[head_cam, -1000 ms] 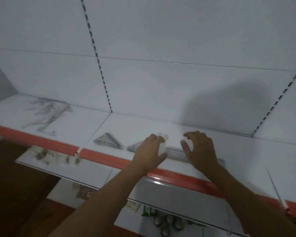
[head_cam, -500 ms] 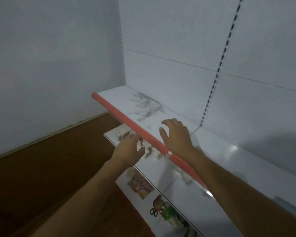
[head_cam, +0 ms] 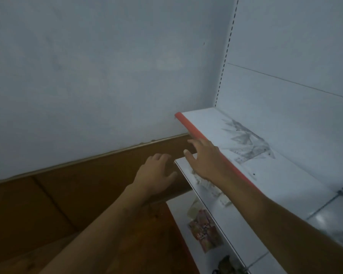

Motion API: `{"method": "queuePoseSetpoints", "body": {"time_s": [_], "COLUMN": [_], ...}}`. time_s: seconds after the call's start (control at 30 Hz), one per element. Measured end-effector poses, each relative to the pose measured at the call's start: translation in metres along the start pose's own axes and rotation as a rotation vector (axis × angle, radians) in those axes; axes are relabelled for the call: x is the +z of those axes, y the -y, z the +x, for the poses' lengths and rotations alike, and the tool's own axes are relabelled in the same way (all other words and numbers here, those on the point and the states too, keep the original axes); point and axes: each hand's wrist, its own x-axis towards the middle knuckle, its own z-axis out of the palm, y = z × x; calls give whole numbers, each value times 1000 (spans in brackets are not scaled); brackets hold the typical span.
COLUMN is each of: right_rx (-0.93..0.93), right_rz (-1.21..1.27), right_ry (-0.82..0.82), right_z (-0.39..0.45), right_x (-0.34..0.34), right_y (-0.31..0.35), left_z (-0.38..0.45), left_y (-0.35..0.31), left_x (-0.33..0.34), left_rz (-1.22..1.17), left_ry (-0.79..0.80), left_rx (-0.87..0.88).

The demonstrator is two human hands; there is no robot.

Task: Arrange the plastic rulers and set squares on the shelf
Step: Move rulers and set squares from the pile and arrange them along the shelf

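A pile of clear plastic set squares and rulers [head_cam: 248, 143] lies on the white shelf [head_cam: 281, 180] with the orange front edge, near its left end. My right hand [head_cam: 203, 158] hovers in front of that orange edge, fingers spread, holding nothing. My left hand [head_cam: 156, 175] hangs lower and to the left, off the shelf, over the wooden floor, fingers loosely apart and empty. Neither hand touches the pile.
A lower white shelf [head_cam: 186, 175] juts out under my right hand, with paper packets [head_cam: 204, 231] on the shelves below. A pale wall [head_cam: 87, 76] closes the left side. The perforated upright [head_cam: 224, 56] marks the shelf's back corner.
The view has swung left from the middle bay to the shelf's left end. Both hands left the ruler they were touching and moved left, off the shelf front; they stay empty.
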Motion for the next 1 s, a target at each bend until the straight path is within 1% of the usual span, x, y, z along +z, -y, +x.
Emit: {"method": "queuePoseSetpoints", "body": {"time_s": [0.1,0.23,0.33,0.43,0.6,0.67,0.73,0.83,0.93,1.0], "right_rx": [-32,-61,-72,-70,-12,20,77,146,255,333], "right_rz": [8,28,60,73,9,-38,-21,1,-50,-95], "right_ry": [29,59,71,47,30,36,34,-30,-67,-69], "right_z": [32,86,128,174,225,240,252,265,271,271], "right_x": [23,48,58,65,79,84,84,85,87,88], "right_y": [5,0,-9,-21,-50,-63,-76,-95,-118,-129], "left_z": [23,71,117,169,237,260,285,323,361,383], "left_y": [23,46,52,54,49,45,40,32,23,19], "left_x": [-3,-6,-11,-17,-7,1,8,20,34,45], "left_rz": [24,51,70,96,57,31,24,-35,-60,-52], "left_ry": [10,1,19,3,12,37,60,89,161,212], "left_rx": [-61,-97,-76,-62,-38,-8,54,167,236,337]}}
